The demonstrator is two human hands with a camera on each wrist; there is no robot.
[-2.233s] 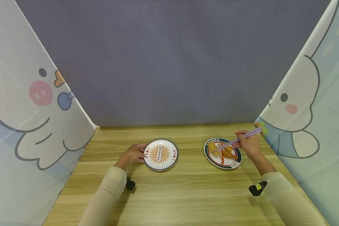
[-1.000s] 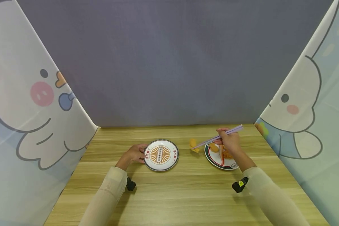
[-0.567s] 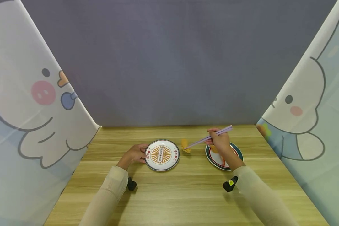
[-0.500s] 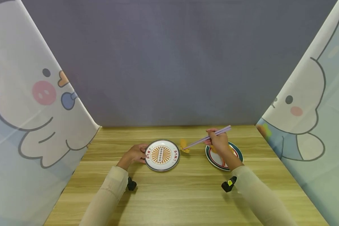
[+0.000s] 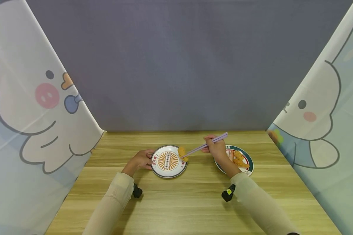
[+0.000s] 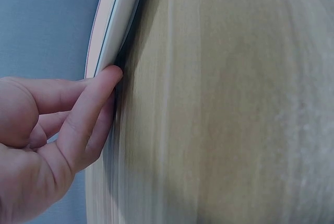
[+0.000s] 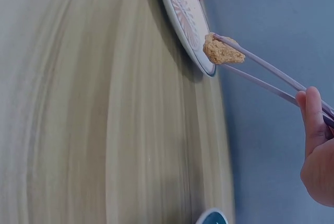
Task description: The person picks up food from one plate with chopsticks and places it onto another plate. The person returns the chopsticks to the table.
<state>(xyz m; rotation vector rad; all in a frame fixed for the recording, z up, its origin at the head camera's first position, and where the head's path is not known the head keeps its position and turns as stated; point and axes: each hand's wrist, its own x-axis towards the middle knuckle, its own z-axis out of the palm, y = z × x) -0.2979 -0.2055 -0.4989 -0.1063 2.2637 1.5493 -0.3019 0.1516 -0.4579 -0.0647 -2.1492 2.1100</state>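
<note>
My right hand (image 5: 217, 149) grips a pair of lilac chopsticks (image 5: 206, 145). Their tips pinch a golden, crumb-coated piece of fried food (image 7: 222, 50), which hangs over the right rim of a white plate (image 5: 168, 174) with an orange sunburst. The right wrist view shows the piece just above that rim, apparently clear of the surface. At the plate's left edge, my left hand (image 5: 141, 159) holds the rim; in the left wrist view its fingertips (image 6: 112, 75) meet the rim's edge close to the table.
A green-rimmed plate (image 5: 251, 159) with fried pieces (image 5: 239, 159) and part of a reddish-white item (image 5: 230, 155) stands on the right, partly covered by my right forearm. Both plates rest on a wooden table (image 5: 176, 205). A grey panel (image 5: 182, 75) rises behind, with printed cloths at both sides.
My right hand has lifted the golden piece off the green-rimmed plate with the chopsticks and carried it left to above the sunburst plate's rim. My left hand stays at its plate.
</note>
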